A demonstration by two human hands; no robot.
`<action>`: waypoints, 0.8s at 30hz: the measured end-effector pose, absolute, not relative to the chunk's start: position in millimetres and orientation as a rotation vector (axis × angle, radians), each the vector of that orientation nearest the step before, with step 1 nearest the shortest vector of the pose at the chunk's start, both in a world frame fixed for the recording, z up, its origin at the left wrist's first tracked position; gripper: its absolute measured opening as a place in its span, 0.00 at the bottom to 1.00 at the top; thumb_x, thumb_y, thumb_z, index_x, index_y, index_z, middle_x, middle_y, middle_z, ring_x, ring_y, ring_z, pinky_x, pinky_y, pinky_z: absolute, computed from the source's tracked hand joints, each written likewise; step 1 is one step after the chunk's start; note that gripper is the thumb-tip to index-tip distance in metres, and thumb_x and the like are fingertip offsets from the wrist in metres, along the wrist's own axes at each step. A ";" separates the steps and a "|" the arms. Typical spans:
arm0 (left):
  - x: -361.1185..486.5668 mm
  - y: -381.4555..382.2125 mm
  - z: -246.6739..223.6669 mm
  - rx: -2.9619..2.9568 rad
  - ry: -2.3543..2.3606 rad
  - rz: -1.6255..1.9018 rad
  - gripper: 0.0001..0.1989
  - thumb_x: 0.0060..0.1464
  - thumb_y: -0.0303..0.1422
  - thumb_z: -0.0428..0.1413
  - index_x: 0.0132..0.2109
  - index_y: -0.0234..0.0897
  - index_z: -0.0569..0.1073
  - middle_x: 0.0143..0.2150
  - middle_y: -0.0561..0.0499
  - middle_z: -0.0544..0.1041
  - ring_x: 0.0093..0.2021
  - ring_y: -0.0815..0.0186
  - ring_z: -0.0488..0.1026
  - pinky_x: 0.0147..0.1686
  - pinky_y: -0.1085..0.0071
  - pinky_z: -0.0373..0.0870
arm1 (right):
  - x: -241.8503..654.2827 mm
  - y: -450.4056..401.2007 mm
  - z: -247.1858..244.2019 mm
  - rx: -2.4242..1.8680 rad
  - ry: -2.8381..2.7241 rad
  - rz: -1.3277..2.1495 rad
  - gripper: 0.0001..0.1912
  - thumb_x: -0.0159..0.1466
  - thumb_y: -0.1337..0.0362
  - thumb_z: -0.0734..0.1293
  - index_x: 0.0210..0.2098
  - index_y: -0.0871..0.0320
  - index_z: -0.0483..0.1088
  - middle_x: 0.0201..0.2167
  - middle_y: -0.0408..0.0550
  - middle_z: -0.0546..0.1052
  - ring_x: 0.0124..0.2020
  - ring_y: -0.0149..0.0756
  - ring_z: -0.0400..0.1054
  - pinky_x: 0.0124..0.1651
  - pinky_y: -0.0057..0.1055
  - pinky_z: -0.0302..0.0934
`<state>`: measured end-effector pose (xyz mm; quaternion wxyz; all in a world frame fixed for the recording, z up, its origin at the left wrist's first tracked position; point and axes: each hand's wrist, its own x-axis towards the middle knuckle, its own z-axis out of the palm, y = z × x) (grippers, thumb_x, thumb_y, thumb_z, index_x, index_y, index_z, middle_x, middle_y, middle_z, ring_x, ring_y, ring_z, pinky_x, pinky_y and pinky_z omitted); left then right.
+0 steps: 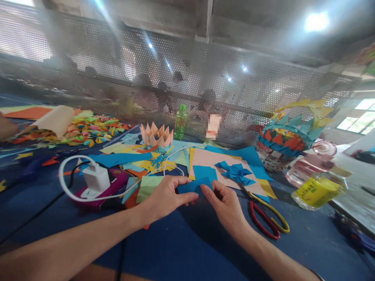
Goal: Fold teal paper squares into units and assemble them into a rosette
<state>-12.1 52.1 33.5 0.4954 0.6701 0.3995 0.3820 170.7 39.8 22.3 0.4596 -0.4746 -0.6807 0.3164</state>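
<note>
A small piece of blue paper [195, 186] is held between both hands above the dark blue tabletop. My left hand [171, 193] pinches its left side between thumb and fingers. At its right edge, my right hand [224, 197] grips it the same way, thumb on top. Just behind lies another blue paper square [205, 171]. Folded blue paper pieces [237, 171] rest on pale pink sheets [202, 158] to the right. Scissors [268, 218] with a red and a yellow handle lie beside my right hand, blades partly under the folded pieces.
A white charger [96, 176] sits in a purple power strip [117, 183] at left, its white cable curling across the table. Behind are a peach paper crown [156, 136], a green bottle [181, 121] and colourful folded scraps [96, 127]. A yellow-labelled bottle [318, 191] lies at right near a paper-decorated basket [281, 144].
</note>
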 end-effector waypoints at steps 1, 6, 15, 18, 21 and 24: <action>-12.0 52.0 33.5 1.622 0.964 0.925 0.10 0.48 0.36 0.63 0.35 0.34 0.78 0.28 0.52 0.79 0.27 0.66 0.74 0.29 0.73 0.71 | 170.8 39.9 22.1 -1.170 -1.676 0.779 0.22 0.64 0.51 0.65 0.19 0.57 0.60 0.17 0.37 0.62 0.21 0.29 0.55 0.26 0.26 0.49; -11.6 51.7 33.0 1.610 0.940 0.917 0.10 0.49 0.36 0.63 0.36 0.34 0.77 0.28 0.52 0.79 0.27 0.66 0.75 0.29 0.73 0.71 | 170.9 40.6 20.4 -1.174 -1.671 0.773 0.23 0.64 0.51 0.65 0.19 0.56 0.59 0.16 0.37 0.62 0.21 0.28 0.54 0.25 0.26 0.49; -11.8 53.5 31.7 1.582 0.898 0.908 0.11 0.50 0.37 0.61 0.38 0.33 0.78 0.29 0.51 0.78 0.28 0.66 0.74 0.29 0.73 0.71 | 170.9 41.0 20.1 -1.157 -1.661 0.813 0.23 0.64 0.51 0.65 0.19 0.56 0.58 0.16 0.37 0.62 0.21 0.28 0.55 0.25 0.26 0.49; -12.0 52.9 33.4 1.584 0.894 0.918 0.09 0.50 0.35 0.60 0.36 0.33 0.78 0.29 0.52 0.78 0.28 0.67 0.73 0.29 0.74 0.70 | 170.7 42.2 19.9 -1.138 -1.672 0.888 0.21 0.63 0.50 0.66 0.21 0.57 0.61 0.18 0.38 0.64 0.21 0.28 0.57 0.24 0.25 0.50; -11.7 52.4 34.3 1.582 0.897 0.921 0.07 0.49 0.34 0.60 0.33 0.33 0.77 0.28 0.52 0.78 0.28 0.67 0.72 0.29 0.74 0.69 | 170.3 42.0 19.6 -1.106 -1.705 0.994 0.18 0.62 0.50 0.67 0.26 0.59 0.68 0.22 0.42 0.73 0.24 0.32 0.66 0.26 0.26 0.57; -11.6 52.4 34.2 1.570 0.897 0.918 0.07 0.49 0.34 0.61 0.33 0.33 0.77 0.28 0.53 0.77 0.28 0.67 0.73 0.28 0.74 0.69 | 169.7 40.4 19.4 -1.087 -1.714 1.053 0.17 0.62 0.50 0.66 0.29 0.59 0.70 0.26 0.46 0.77 0.28 0.38 0.72 0.31 0.29 0.62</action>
